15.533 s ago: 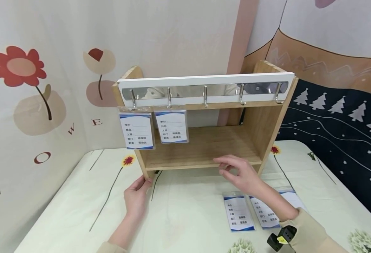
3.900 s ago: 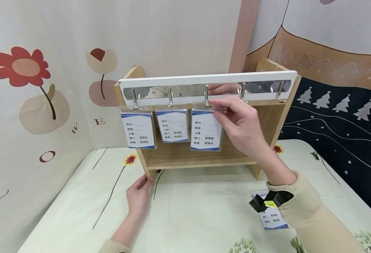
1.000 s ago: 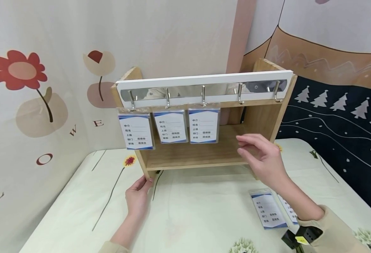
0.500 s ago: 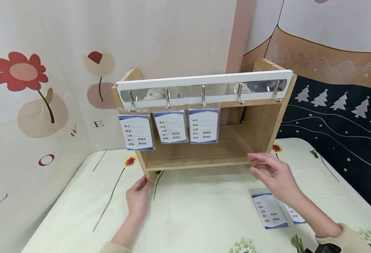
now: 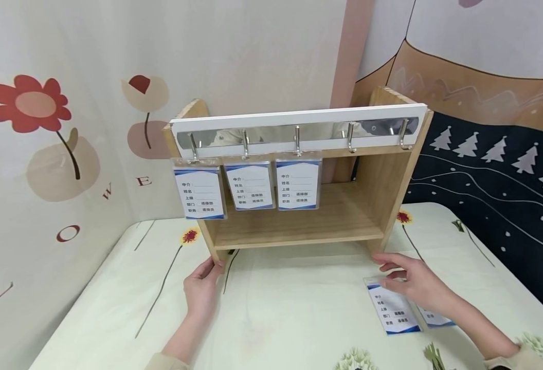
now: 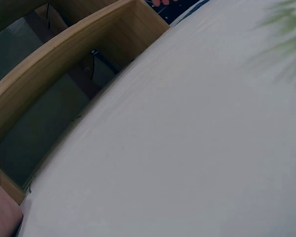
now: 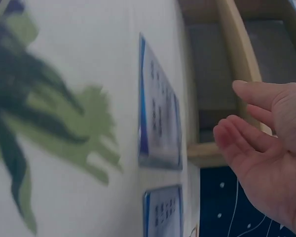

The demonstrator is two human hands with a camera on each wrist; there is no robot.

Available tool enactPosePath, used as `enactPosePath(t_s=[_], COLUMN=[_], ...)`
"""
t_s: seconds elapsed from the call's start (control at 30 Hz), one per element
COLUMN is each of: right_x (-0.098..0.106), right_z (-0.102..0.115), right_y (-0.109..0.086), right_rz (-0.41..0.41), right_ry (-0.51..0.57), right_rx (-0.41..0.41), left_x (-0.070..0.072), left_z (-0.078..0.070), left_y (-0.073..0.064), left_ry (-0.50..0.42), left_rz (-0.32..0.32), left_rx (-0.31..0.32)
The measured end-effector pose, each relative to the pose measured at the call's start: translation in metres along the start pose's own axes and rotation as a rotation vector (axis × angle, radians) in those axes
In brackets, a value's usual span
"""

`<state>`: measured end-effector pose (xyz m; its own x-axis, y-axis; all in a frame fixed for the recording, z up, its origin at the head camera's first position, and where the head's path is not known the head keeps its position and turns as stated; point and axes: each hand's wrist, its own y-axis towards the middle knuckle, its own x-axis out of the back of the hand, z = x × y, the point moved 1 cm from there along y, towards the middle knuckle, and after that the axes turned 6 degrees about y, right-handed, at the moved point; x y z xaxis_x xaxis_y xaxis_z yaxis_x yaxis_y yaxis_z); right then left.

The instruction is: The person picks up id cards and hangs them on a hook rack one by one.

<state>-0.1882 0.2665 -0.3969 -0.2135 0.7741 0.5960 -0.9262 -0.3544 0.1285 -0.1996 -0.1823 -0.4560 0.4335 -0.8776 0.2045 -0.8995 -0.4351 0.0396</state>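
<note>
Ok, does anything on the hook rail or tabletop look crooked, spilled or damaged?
The leftmost hanging blue-and-white card in clear plastic seems to hang slightly lower than the second card and third card, making the row uneven. I see no spill or damage.

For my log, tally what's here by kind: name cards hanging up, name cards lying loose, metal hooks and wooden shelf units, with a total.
Hanging name cards: 3
Loose name cards: 2
Metal hooks: 5
Wooden shelf unit: 1
Total: 11
</note>
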Motion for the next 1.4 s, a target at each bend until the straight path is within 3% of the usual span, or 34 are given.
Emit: enactPosePath(t_s=[0.17, 0.47, 0.9, 1.17, 1.4], right_x=[0.005, 0.010, 0.011, 0.006, 0.006], right_z=[-0.012, -0.025, -0.038, -0.040, -0.039], right_y=[-0.001, -0.003, 0.001, 0.005, 0.009], right_rz=[0.027, 0.022, 0.091, 0.077, 0.088], right_ry=[-0.056, -0.051, -0.071, -0.162, -0.170], right_rx=[-0.062, -0.095, -0.137, -0.128, -0.174], left_x=[0.000, -0.002, -0.002, -0.002, -0.001], left_z=[0.000, 0.001, 0.002, 0.001, 0.001], left_y=[0.000, 0.002, 0.003, 0.002, 0.003], left_ry=[-0.006, -0.001, -0.014, -0.002, -0.013], left_rz=[-0.001, -0.006, -0.009, -0.011, -0.011], left_rx=[-0.001, -0.001, -0.005, 0.002, 0.001])
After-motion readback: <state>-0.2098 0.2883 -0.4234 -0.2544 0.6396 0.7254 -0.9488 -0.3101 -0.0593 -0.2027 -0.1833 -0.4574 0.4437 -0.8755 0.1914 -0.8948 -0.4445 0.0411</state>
